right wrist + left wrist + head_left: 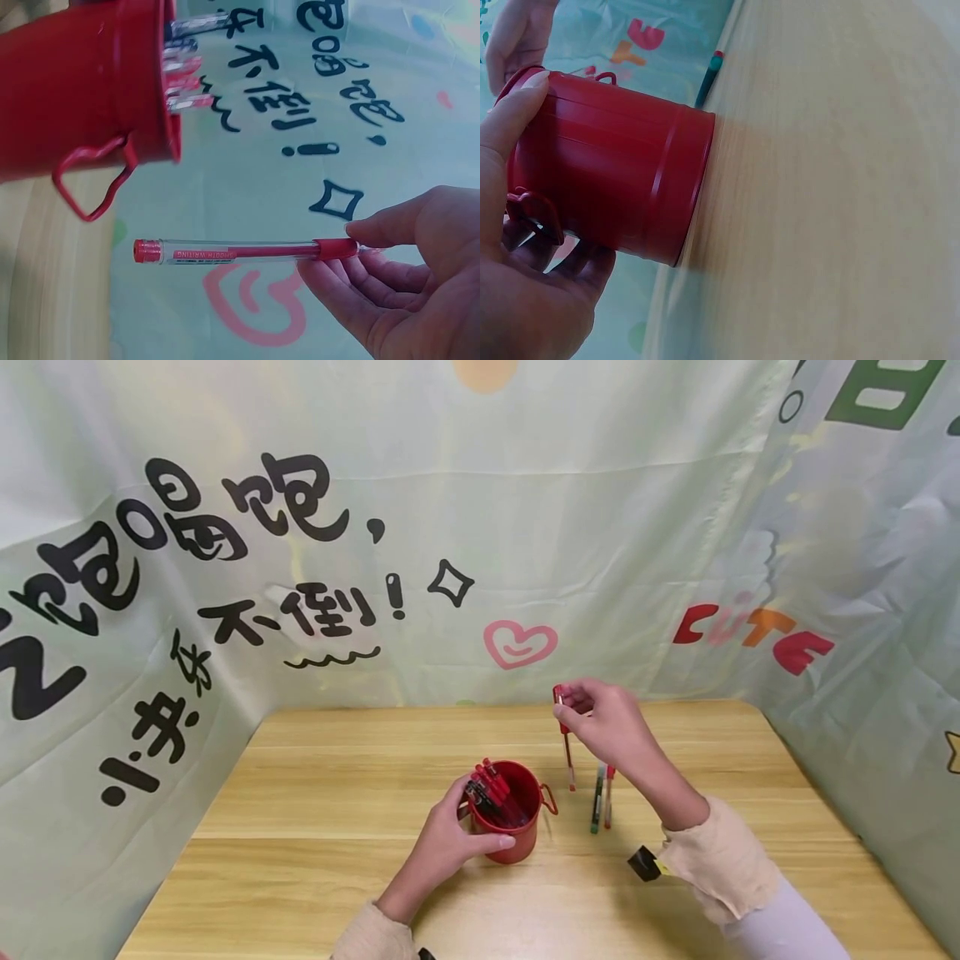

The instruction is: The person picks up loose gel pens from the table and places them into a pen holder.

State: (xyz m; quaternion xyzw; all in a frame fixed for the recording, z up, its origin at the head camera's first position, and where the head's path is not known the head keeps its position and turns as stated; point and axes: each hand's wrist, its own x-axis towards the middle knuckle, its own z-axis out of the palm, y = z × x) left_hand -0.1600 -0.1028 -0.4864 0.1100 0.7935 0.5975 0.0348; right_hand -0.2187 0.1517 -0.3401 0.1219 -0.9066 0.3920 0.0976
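My left hand point(448, 842) grips a red metal cup point(517, 846) with wire side handles, thumb and fingers round its upper part. The cup stands upright on the table, and several pens point(491, 789) with red and black caps lean inside it. To the right of the cup, my right hand point(606, 714) pinches a clear-barrelled red pen point(240, 252) by its red capped end. That pen hangs nearly upright beside the cup. In the head view, a green pen point(597, 806) and another red pen point(609, 802) lie on the table below my right forearm.
The wooden table point(337, 793) ends at the back against a pale printed cloth point(435, 510), which also hangs along both sides. A black wrist device point(643, 863) sticks out from the right sleeve, above the tabletop.
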